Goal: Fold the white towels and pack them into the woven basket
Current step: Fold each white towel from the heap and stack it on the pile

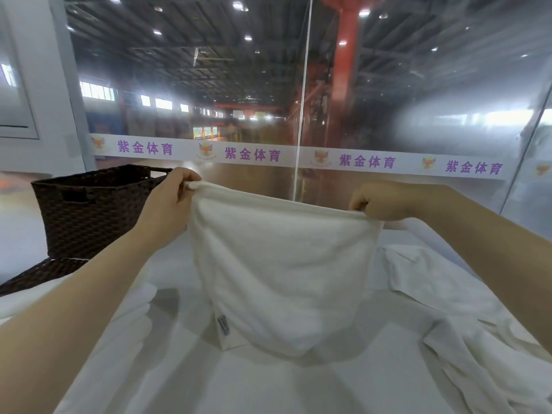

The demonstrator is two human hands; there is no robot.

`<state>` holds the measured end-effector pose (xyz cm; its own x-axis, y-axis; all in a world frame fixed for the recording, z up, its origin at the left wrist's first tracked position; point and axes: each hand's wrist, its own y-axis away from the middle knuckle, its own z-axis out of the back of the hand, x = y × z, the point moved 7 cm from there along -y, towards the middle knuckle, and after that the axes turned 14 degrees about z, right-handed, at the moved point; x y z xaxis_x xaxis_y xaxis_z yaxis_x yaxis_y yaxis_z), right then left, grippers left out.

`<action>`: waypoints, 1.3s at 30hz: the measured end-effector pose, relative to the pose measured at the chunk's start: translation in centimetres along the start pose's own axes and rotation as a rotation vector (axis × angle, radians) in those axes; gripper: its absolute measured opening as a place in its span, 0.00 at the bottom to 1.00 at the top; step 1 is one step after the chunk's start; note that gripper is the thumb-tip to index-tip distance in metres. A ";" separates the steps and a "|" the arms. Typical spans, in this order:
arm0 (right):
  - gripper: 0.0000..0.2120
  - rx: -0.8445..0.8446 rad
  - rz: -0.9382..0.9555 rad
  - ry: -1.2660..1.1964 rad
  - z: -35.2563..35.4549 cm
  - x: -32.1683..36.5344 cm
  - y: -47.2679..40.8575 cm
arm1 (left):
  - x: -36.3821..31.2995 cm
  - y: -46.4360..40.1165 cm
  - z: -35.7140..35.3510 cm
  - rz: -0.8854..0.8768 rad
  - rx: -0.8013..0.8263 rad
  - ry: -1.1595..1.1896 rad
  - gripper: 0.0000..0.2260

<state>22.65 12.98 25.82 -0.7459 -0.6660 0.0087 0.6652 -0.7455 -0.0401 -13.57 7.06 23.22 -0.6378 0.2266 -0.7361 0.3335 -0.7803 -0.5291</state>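
A white towel [280,270] hangs in the air in front of me, its lower edge with a small label touching the white table [268,383]. My left hand [170,201] pinches the towel's upper left corner. My right hand [379,201] pinches the upper right corner, stretching the top edge between them. The dark brown woven basket [89,210] stands upright at the left, behind my left forearm. Its inside is hidden from this angle.
More white towels lie crumpled at the right [448,294] and folded at the lower left [131,321]. A dark woven lid or tray [38,276] lies flat before the basket. A glass wall [298,130] with a lettered white band stands behind the table.
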 end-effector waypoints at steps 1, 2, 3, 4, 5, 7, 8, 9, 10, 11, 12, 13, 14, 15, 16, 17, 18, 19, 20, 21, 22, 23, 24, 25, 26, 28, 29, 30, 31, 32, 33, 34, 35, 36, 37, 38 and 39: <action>0.24 -0.001 -0.011 0.022 0.2 0.0 0.1 | 0.0 0.0 0.1 0.001 0.003 -0.004 0.13; 0.22 -0.007 -0.025 0.043 0.4 -0.2 0.1 | 0.0 0.0 0.1 0.011 0.003 -0.004 0.13; 0.18 -0.012 -0.044 0.059 0.6 -0.6 0.3 | 0.1 -0.1 0.2 0.016 -0.003 -0.007 0.12; 0.13 -0.016 -0.057 0.080 0.9 -0.8 0.4 | 0.0 -0.1 0.3 0.015 -0.010 -0.012 0.10; 0.11 -0.017 -0.060 0.112 1.1 -0.9 0.5 | 0.1 -0.2 0.5 0.015 -0.020 -0.024 0.09; 0.16 -0.001 -0.064 0.206 1.5 -0.9 0.9 | 0.4 -0.7 0.9 0.021 -0.043 -0.056 0.08; 0.18 0.015 -0.079 0.252 1.8 -0.9 1.2 | 0.5 -1.1 1.1 0.028 -0.050 -0.073 0.08; 0.19 0.012 -0.083 0.288 2.3 -0.9 1.4 | 0.6 -1.5 1.4 0.035 -0.054 -0.089 0.08; 0.18 -0.018 -0.073 0.320 3.0 -0.8 1.6 | 0.5 -1.8 1.7 0.035 -0.059 -0.103 0.08; 0.18 -0.080 -0.052 0.361 4.0 -0.7 1.8 | 0.4 -2.2 2.0 0.034 -0.070 -0.114 0.08; 0.16 -0.178 -0.019 0.396 5.1 -0.4 2.0 | 0.0 -2.5 2.4 0.031 -0.095 -0.117 0.08; 0.15 -0.309 0.020 0.390 6.3 -0.1 2.2 | -0.3 -2.9 2.8 0.041 -0.127 -0.099 0.08; 0.13 -0.448 0.047 0.330 7.5 0.1 2.5 | -0.7 -3.2 3.1 0.051 -0.157 -0.064 0.08; 0.12 -0.552 0.045 0.226 8.3 0.0 2.7 | -0.9 -3.6 3.1 0.058 -0.164 -0.046 0.08; 0.12 -0.589 0.011 0.105 8.5 -0.3 2.6 | -1.3 -3.9 2.9 0.047 -0.144 -0.077 0.08; 0.12 -0.567 -0.038 0.002 8.2 -0.5 2.3 | -1.5 -4.2 2.4 0.031 -0.110 -0.144 0.09; 0.12 -0.551 -0.075 -0.064 7.8 -0.7 2.0 | -1.7 -4.3 2.1 0.020 -0.088 -0.201 0.09; 0.12 -0.593 -0.096 -0.095 7.8 -0.8 2.0 | -1.7 -4.5 2.2 0.028 -0.102 -0.210 0.09; 0.12 -0.671 -0.108 -0.116 8.2 -1.0 2.2 | -1.9 -4.6 2.5 0.039 -0.143 -0.179 0.08; 0.12 -0.721 -0.115 -0.139 8.4 -1.0 2.3 | -2.2 -4.6 2.9 0.052 -0.179 -0.131 0.08; 0.12 -0.719 -0.115 -0.143 8.5 -0.8 2.2 | -2.6 -4.7 3.0 0.043 -0.192 -0.115 0.08; 0.12 -0.713 -0.111 -0.131 8.5 -0.5 2.1 | -3.1 -4.7 2.8 0.034 -0.177 -0.122 0.08; 0.12 -0.775 -0.105 -0.116 8.8 -0.4 2.3 | -3.4 -4.8 2.6 0.028 -0.158 -0.128 0.08; 0.11 -0.881 -0.101 -0.126 9.3 -0.4 2.8 | -3.5 -4.8 2.7 0.045 -0.161 -0.096 0.09; 0.11 -0.966 -0.095 -0.164 9.6 -0.3 3.3 | -3.6 -4.7 3.1 0.072 -0.185 -0.038 0.09; 0.11 -0.966 -0.075 -0.210 9.6 -0.1 3.5 | -3.3 -4.6 4.0 0.108 -0.224 0.065 0.10; 0.11 -0.937 -0.066 -0.221 9.5 0.0 3.3 | -3.2 -4.5 4.2 0.109 -0.219 0.085 0.10; 0.11 -0.930 -0.061 -0.229 9.5 0.1 3.1 | -3.0 -4.4 4.2 0.108 -0.203 0.094 0.10; 0.10 -0.935 -0.061 -0.241 9.6 0.2 3.0 | -3.0 -4.1 4.2 0.105 -0.187 0.090 0.10; 0.09 -0.944 -0.065 -0.263 9.7 0.1 3.0 | -2.9 -4.0 4.0 0.103 -0.172 0.080 0.11; 0.09 -0.951 -0.067 -0.307 9.7 -0.2 3.0 | -2.9 -3.8 3.9 0.100 -0.159 0.075 0.11; 0.08 -0.956 -0.061 -0.374 9.6 -0.4 3.0 | -2.9 -3.8 4.0 0.109 -0.153 0.088 0.11; 0.06 -0.957 -0.042 -0.462 9.4 -0.4 3.1 | -2.7 -3.8 4.1 0.131 -0.150 0.115 0.11; 0.04 -0.952 -0.019 -0.551 9.2 -0.5 3.1 | -2.6 -3.8 4.4 0.159 -0.153 0.157 0.10; 0.06 -0.940 0.000 -0.620 9.0 -0.5 3.2 | -2.3 -4.0 4.7 0.182 -0.158 0.185 0.10; 0.08 -0.917 0.005 -0.653 8.8 -0.6 3.1 | -2.2 -4.1 5.1 0.193 -0.167 0.183 0.11; 0.09 -0.881 0.005 -0.658 8.4 -0.7 3.0 | -2.1 -4.2 5.3 0.195 -0.176 0.137 0.11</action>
<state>25.42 11.00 34.13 -0.4052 -0.7471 0.5270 0.2159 -0.6383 -0.7389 -17.31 6.79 29.26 -0.4540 0.1678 -0.8751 0.5637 -0.7064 -0.4279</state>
